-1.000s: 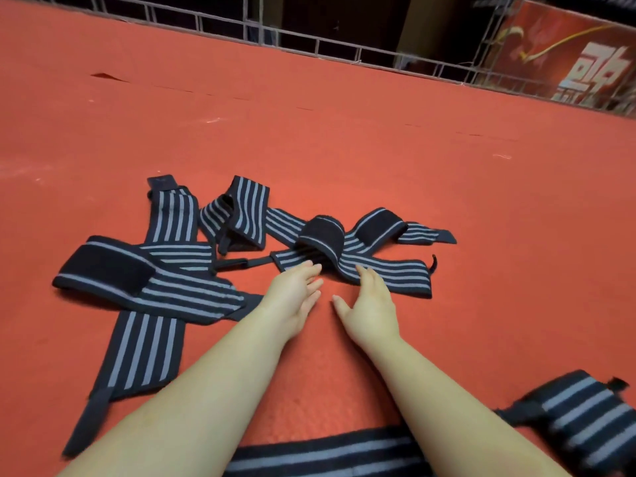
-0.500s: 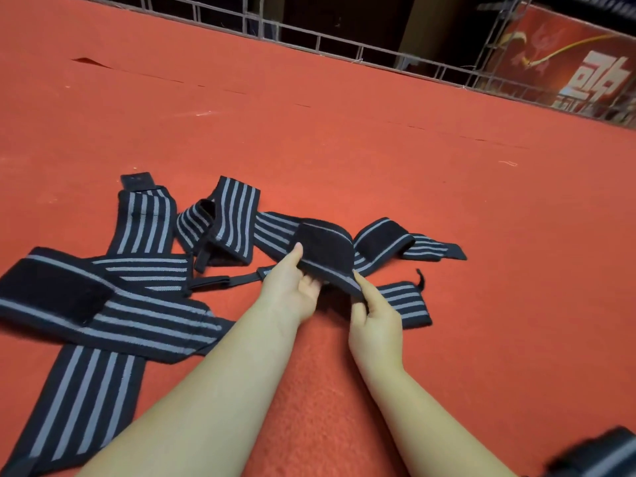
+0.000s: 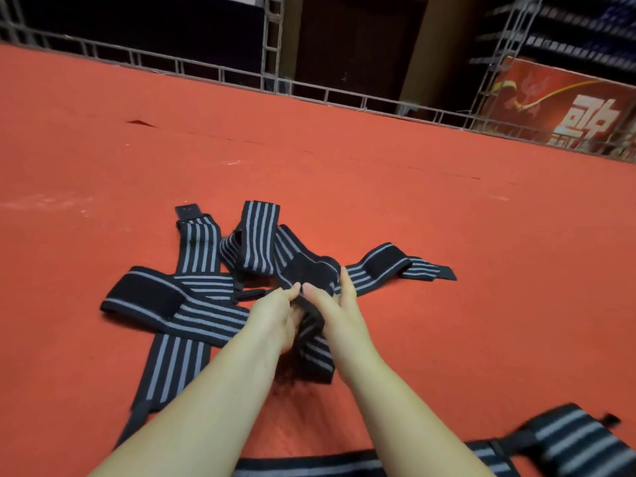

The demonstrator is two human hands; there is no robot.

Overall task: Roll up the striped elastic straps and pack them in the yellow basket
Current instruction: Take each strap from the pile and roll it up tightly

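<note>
Now two hands — left hand, right hand — grip one striped strap.

Red carpet, railing, perhaps banner

Your left hand and your right hand both grip one striped strap between them, its black end bunched just past your fingertips and its striped tail hanging toward you; more striped straps lie crossed in a heap on the red carpet to your left; another strap lies blurred near your right forearm; a metal railing edges the far side.
</note>
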